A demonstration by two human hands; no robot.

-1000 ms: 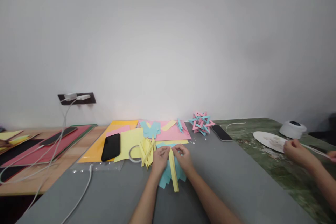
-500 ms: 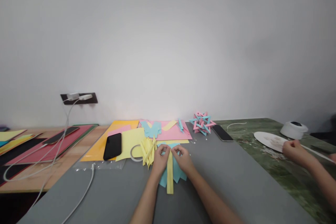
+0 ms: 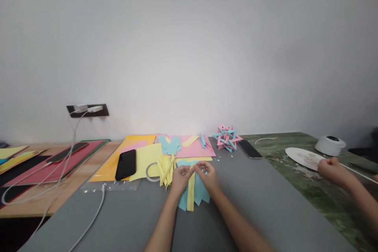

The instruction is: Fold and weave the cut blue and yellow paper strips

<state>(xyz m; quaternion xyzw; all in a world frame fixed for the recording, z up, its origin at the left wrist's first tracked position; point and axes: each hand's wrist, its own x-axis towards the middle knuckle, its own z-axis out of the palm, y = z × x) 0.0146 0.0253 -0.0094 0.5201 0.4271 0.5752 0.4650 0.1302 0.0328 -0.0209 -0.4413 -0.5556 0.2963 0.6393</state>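
Observation:
A creased yellow paper strip (image 3: pixel 190 195) hangs toward me from the fingertips of both hands. My left hand (image 3: pixel 180 179) pinches its far end from the left, while my right hand (image 3: pixel 208 175) pinches the same end from the right. Beneath the strip lie pale blue paper pieces (image 3: pixel 202 193) with pointed ends. A heap of folded yellow paper strips (image 3: pixel 166 169) is just left of my left hand, beside a roll of tape (image 3: pixel 150 174). Behind my hands, blue paper pieces (image 3: pixel 171 145) rest on a pink sheet (image 3: pixel 195 150).
A pink and blue paper star model (image 3: pixel 227 138) stands near the wall, beside a phone (image 3: pixel 250 149). Another phone (image 3: pixel 126 164) lies on coloured sheets at left. A white cable (image 3: pixel 91 224) crosses the grey board (image 3: pixel 251 208). At right, another person's hand (image 3: pixel 332 169) is near a white plate (image 3: pixel 301 157).
Both hands have tilted the yellow strip's far end and drawn its near end slightly away from me. The fingertips now meet closer together. My right fingers have lifted a little.

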